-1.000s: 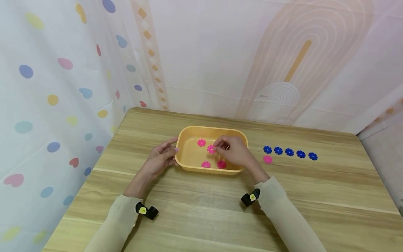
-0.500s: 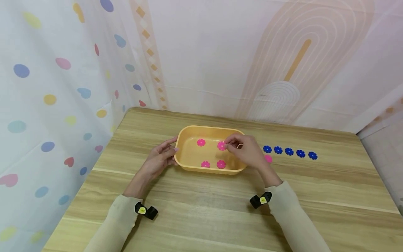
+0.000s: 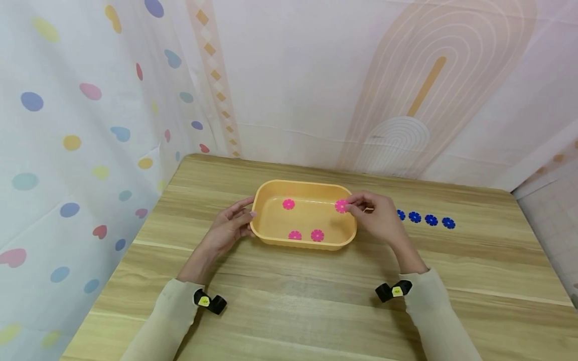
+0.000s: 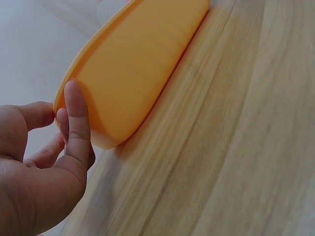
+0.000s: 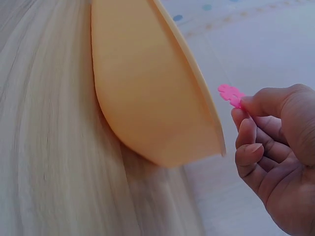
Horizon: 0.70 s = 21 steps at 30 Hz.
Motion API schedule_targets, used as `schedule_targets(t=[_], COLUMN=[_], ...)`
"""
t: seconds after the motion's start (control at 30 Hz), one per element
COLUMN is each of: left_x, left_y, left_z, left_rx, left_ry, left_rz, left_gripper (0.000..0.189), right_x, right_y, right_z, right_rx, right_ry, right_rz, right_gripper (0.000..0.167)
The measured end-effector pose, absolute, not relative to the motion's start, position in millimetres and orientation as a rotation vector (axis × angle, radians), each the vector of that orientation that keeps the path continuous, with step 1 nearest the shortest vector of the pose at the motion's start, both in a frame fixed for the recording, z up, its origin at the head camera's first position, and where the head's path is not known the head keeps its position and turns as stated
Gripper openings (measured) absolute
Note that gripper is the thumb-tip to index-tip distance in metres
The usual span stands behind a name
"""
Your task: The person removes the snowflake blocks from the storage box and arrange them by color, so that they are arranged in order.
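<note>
An orange-yellow plastic tray (image 3: 280, 220) sits on the wooden table, with several pink flower-shaped discs inside, one of them a pink disc (image 3: 317, 235) near the front wall. My left hand (image 3: 230, 225) holds the tray's left end, thumb and fingers at the rim (image 4: 74, 64). Between thumb and index finger, my right hand (image 3: 377, 213) pinches another pink flower-shaped disc (image 5: 230, 95). That disc is raised at the tray's right rim, beside the outer wall (image 5: 152, 88) in the right wrist view.
A row of blue flower-shaped discs (image 3: 431, 220) lies on the table right of the tray, its left end hidden behind my right hand. Patterned curtains (image 3: 289, 90) hang along the table's back and left edges.
My right hand has moved right with the pinched pink disc, from over the tray's middle to its right rim. It now covers the pink disc on the table. My left hand stays put.
</note>
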State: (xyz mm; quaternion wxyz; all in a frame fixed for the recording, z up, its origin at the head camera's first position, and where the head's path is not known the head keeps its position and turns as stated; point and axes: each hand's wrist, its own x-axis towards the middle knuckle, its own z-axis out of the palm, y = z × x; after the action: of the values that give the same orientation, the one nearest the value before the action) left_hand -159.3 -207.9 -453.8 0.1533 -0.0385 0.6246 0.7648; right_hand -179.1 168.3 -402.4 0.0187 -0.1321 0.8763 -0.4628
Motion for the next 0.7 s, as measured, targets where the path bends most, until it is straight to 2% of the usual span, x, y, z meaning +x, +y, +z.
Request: schedule_targets(t=[0.7], left_x=[-158], left_y=[-208], left_z=[-456], left_rx=[-0.099], left_ry=[1.788], left_rz=[2.208], left_gripper=[0.057], right_x=[-170], right_y=[231], right_z=[-420], right_rx=[-0.175], right_ry=[2.832], right_rz=[-1.367], right_gripper=[0.022])
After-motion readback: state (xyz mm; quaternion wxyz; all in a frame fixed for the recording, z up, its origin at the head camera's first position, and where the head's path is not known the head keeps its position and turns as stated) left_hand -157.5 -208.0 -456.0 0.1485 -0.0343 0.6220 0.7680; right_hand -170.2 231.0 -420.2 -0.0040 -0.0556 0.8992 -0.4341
